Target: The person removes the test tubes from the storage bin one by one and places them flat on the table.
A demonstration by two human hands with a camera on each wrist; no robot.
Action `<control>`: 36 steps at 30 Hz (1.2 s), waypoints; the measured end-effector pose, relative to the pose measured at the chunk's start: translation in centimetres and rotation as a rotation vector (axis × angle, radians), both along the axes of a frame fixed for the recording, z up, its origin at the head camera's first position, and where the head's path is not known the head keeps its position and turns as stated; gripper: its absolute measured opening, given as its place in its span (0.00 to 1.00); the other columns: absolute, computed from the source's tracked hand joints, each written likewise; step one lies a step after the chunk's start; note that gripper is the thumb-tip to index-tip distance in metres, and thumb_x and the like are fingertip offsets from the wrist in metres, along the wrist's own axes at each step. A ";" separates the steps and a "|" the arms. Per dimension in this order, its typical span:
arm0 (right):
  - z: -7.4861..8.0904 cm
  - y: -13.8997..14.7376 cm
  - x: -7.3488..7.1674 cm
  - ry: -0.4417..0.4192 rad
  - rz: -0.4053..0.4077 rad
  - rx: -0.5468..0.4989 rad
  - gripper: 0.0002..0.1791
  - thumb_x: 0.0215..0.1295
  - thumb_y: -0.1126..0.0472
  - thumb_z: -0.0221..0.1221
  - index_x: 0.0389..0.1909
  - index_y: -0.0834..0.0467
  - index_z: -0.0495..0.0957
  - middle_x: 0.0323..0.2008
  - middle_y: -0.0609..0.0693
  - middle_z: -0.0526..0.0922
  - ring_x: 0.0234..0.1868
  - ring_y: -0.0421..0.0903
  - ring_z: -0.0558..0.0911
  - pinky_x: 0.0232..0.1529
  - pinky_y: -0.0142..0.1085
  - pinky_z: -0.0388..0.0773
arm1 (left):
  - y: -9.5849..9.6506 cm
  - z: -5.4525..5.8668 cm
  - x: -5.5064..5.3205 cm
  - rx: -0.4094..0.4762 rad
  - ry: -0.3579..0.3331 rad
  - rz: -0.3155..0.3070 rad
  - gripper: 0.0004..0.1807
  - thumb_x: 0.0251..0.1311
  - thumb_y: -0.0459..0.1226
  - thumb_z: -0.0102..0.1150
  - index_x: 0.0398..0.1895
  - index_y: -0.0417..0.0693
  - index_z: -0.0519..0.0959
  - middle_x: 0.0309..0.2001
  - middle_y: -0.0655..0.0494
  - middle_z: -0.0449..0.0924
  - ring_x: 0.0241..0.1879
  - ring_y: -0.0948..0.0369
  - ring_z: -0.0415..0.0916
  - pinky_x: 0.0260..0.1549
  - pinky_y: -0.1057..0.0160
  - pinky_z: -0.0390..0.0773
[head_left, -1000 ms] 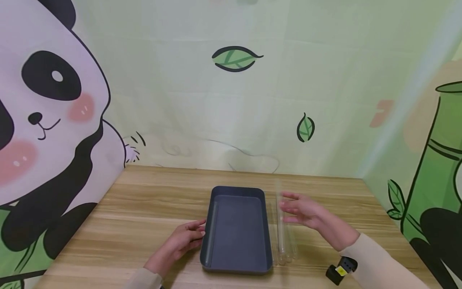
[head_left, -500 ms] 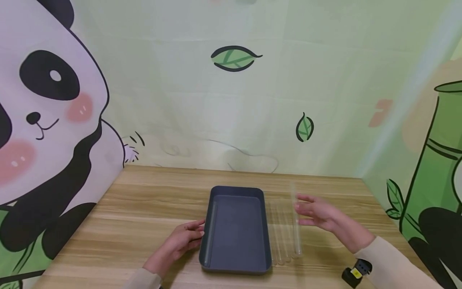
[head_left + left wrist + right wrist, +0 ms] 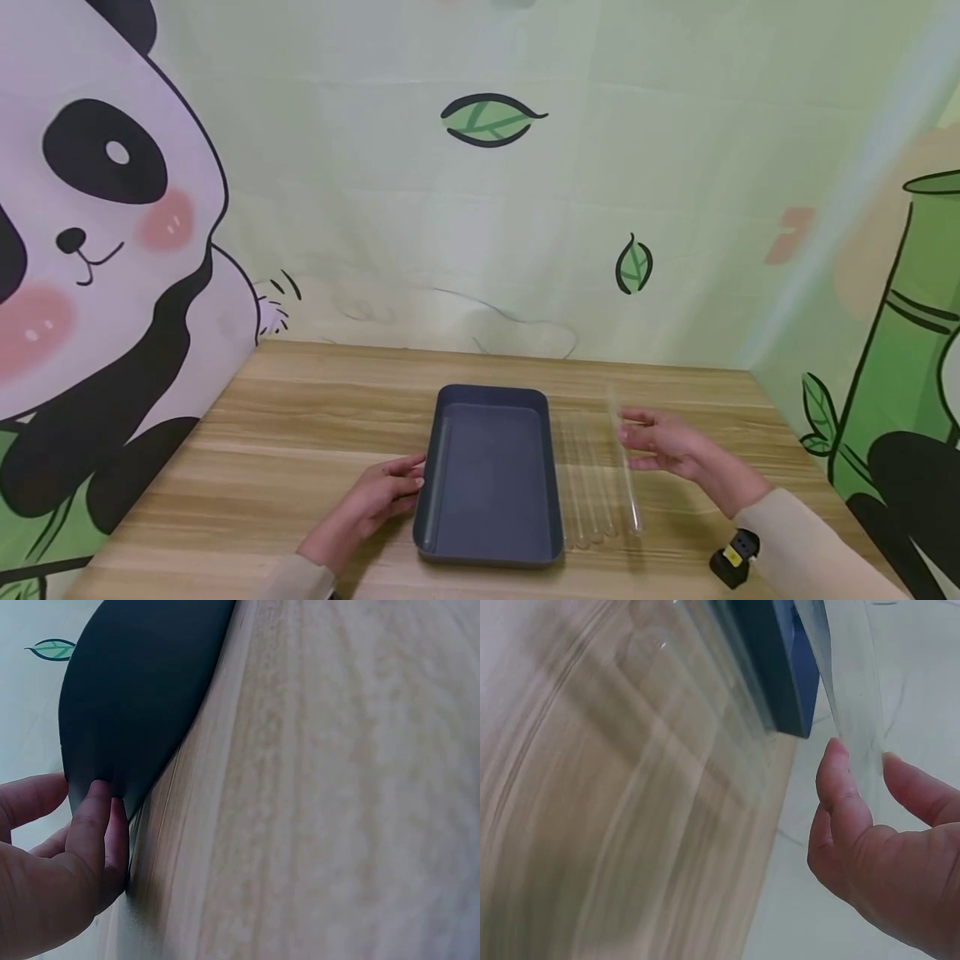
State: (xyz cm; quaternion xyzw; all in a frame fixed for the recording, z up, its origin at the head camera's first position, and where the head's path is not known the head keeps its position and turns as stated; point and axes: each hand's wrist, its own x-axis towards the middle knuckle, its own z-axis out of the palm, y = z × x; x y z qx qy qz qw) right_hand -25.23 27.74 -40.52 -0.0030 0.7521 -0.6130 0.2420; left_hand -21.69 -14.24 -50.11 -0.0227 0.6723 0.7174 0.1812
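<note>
A dark blue-grey rectangular tray (image 3: pixel 497 483) lies on the wooden table. My left hand (image 3: pixel 386 493) rests against its left wall; in the left wrist view the fingers (image 3: pixel 91 817) touch the outer side near the table. To the right of the tray, my right hand (image 3: pixel 663 446) pinches a clear test tube (image 3: pixel 628 483) between thumb and fingers. That tube slants slightly, its rounded end towards me, and the right wrist view shows it above the tabletop. Several more clear test tubes (image 3: pixel 592 492) lie side by side between it and the tray. Another tube (image 3: pixel 441 483) lies inside along the left wall.
Wood-grain tabletop (image 3: pixel 330 408) surrounds the tray. A printed cloth backdrop (image 3: pixel 375 208) with a panda and leaves stands behind the table and at its sides. A small black device (image 3: pixel 733 560) sits at my right wrist.
My right hand has carried its test tube to the right, away from the tray, and the tube now slants more. The left hand stays at the tray's side.
</note>
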 end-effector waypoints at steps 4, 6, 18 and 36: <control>-1.1 0.3 -0.6 0.007 0.001 0.005 0.37 0.77 0.67 0.50 0.78 0.75 0.43 0.57 0.59 0.73 0.46 0.36 0.79 0.44 0.33 0.86 | 0.0 0.1 -0.1 0.003 0.008 -0.014 0.33 0.68 0.26 0.54 0.75 0.27 0.59 0.63 0.32 0.75 0.47 0.65 0.81 0.50 0.66 0.83; -1.6 0.5 -0.9 0.015 0.009 0.029 0.37 0.77 0.67 0.50 0.77 0.76 0.43 0.62 0.69 0.69 0.49 0.38 0.78 0.44 0.33 0.86 | -0.1 0.1 -0.2 0.005 0.009 -0.020 0.34 0.68 0.26 0.54 0.75 0.27 0.58 0.63 0.31 0.75 0.47 0.65 0.81 0.50 0.66 0.83; -3.8 0.5 -2.2 0.039 -0.008 0.185 0.34 0.77 0.66 0.50 0.76 0.76 0.49 0.63 0.73 0.72 0.59 0.53 0.77 0.47 0.40 0.87 | 0.1 0.0 0.0 0.029 -0.001 0.021 0.35 0.67 0.25 0.55 0.76 0.27 0.58 0.65 0.28 0.72 0.44 0.66 0.81 0.46 0.67 0.83; -6.0 0.1 -3.6 -0.003 -0.044 0.205 0.34 0.74 0.69 0.52 0.74 0.78 0.51 0.45 0.55 0.80 0.42 0.39 0.77 0.39 0.34 0.85 | 0.2 -0.3 -0.6 0.076 0.023 0.037 0.36 0.64 0.21 0.53 0.76 0.26 0.55 0.73 0.25 0.62 0.50 0.66 0.81 0.51 0.70 0.82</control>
